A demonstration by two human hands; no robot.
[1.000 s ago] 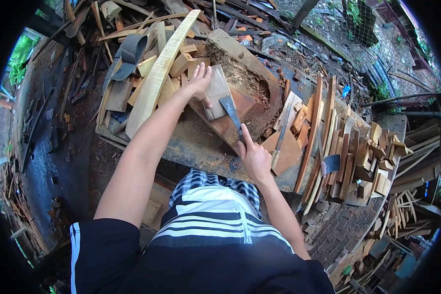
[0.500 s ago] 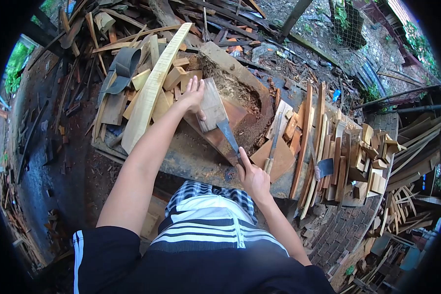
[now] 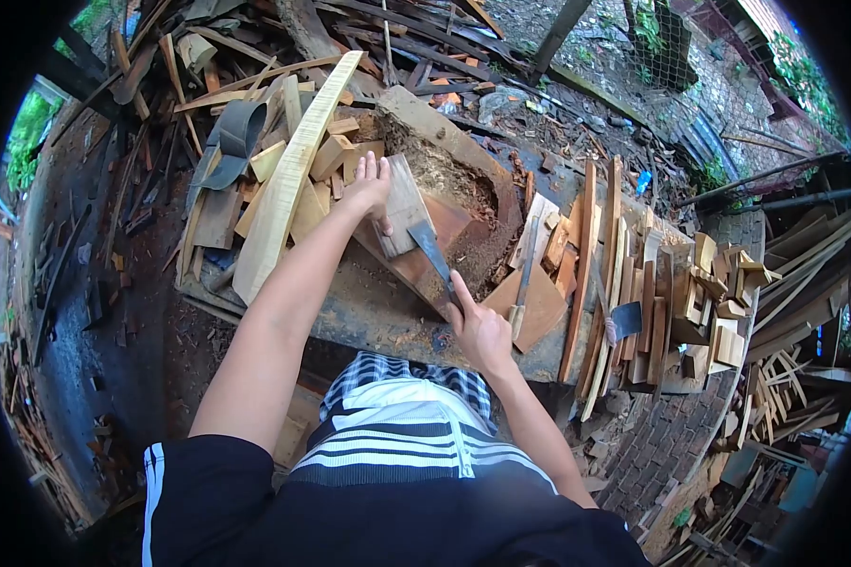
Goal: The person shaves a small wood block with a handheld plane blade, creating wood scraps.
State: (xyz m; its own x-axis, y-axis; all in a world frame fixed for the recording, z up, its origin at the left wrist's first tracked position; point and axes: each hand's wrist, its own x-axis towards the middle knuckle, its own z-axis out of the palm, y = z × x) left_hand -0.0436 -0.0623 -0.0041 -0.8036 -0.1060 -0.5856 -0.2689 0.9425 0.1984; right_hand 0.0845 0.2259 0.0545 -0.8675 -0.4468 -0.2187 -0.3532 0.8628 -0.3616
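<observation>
My left hand [image 3: 369, 193] lies at the left edge of a pale wooden board [image 3: 402, 194], fingers stretched out and the thumb resting along the board. My right hand [image 3: 482, 333] is closed around the handle of a putty knife [image 3: 434, 253], with the index finger extended towards the blade. The flat metal blade touches the near end of the board. Beneath the board sits a wider reddish-brown wooden piece [image 3: 444, 219]. A handsaw-like long thin blade with a wooden handle [image 3: 518, 310] rests to the right of my right hand.
A long curved pale plank [image 3: 298, 175] and several wood blocks [image 3: 333, 156] lie left of the board. Bent sandpaper-like dark sheet [image 3: 238, 132] lies beyond them. Upright strips [image 3: 584, 269] and stacked wood pieces [image 3: 704, 312] fill the bench's right side.
My right hand and the putty knife have moved slightly forward and left, bringing the blade farther up the board. My left hand stays at the board's edge.
</observation>
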